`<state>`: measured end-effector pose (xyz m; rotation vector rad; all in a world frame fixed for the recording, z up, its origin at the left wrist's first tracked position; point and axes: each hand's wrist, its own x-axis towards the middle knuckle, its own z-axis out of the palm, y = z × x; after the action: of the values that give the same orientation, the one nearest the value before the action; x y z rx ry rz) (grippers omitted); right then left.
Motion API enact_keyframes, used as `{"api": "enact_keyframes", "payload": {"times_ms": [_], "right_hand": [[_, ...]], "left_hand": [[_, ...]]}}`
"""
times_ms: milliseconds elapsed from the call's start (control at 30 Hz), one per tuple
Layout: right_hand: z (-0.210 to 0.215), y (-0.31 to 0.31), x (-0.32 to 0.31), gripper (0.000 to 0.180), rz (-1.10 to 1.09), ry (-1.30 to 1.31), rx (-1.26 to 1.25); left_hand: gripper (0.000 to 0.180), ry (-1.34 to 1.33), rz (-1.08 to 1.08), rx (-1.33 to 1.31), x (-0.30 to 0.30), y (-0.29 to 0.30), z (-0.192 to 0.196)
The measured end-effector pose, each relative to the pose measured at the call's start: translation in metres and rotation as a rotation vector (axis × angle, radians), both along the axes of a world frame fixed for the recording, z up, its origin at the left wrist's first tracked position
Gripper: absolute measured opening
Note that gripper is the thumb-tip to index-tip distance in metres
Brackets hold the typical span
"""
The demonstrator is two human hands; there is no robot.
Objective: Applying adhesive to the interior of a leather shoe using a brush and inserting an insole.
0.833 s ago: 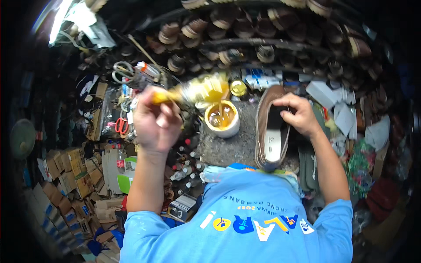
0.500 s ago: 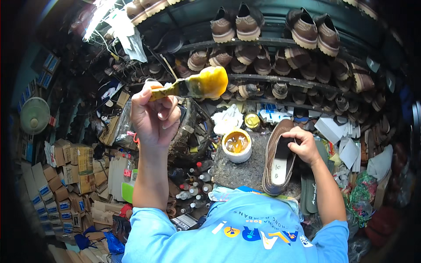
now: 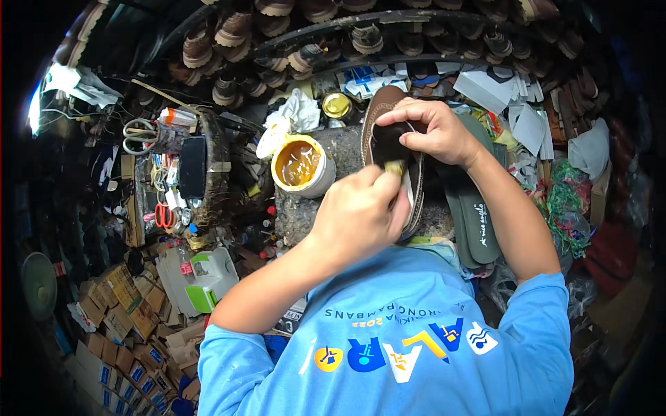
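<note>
A brown shoe [image 3: 383, 104] stands on a dark, rough block [image 3: 347, 149] in front of me, its opening facing up. My right hand [image 3: 440, 135] grips its upper rim from the right, thumb and fingers curled at the opening. My left hand [image 3: 361, 211] is closed round a glue brush [image 3: 395, 167]. Only a small yellowish part of the brush shows between the fingers, at the shoe's opening; its tip is hidden. Left of the shoe, a white tub [image 3: 322, 182] of amber glue is uncovered.
A yellow-lidded can [image 3: 337, 105] and crumpled white paper [image 3: 300, 111] lie beyond the tub. Green insoles [image 3: 479, 222] rest right of the block. A cluttered stand with scissors [image 3: 164, 216] and a phone [image 3: 193, 166] is at left. Shoe racks [image 3: 333, 28] fill the back.
My left hand has come down and right from its raised position, bringing the brush to the shoe. My right hand has shifted on the shoe's rim. The view has tilted downward.
</note>
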<state>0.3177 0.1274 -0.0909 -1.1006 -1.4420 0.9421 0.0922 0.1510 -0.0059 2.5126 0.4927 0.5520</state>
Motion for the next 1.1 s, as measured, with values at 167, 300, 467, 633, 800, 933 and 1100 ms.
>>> {"api": "enact_keyframes", "payload": {"times_ms": [167,300,467,633,800,933,1100], "right_hand": [[0.000,-0.005,0.001,0.044,-0.010,-0.007,-0.001],[0.002,-0.006,-0.001,0.044,-0.014,0.008,0.015],[0.002,-0.005,0.004,0.043,-0.009,-0.010,0.005],[0.004,-0.003,0.000,0.043,-0.012,0.002,0.003],[0.005,-0.006,-0.002,0.042,-0.043,0.004,0.007],[0.005,-0.007,0.001,0.043,-0.032,-0.027,-0.058],[0.001,-0.005,-0.001,0.042,-0.026,-0.034,0.019]], "left_hand": [[0.010,0.202,-0.013,-0.035,0.007,0.005,-0.003],[0.007,0.156,0.009,-0.151,-0.001,0.006,0.021],[0.007,0.189,-0.048,-0.284,0.005,0.020,0.017],[0.009,0.123,0.020,-0.217,0.021,0.031,0.001],[0.012,0.152,-0.139,-0.307,0.009,0.034,0.017],[0.010,0.274,-0.053,-0.364,0.011,0.031,0.022],[0.011,0.141,0.001,-0.174,0.015,0.026,0.009]]}}
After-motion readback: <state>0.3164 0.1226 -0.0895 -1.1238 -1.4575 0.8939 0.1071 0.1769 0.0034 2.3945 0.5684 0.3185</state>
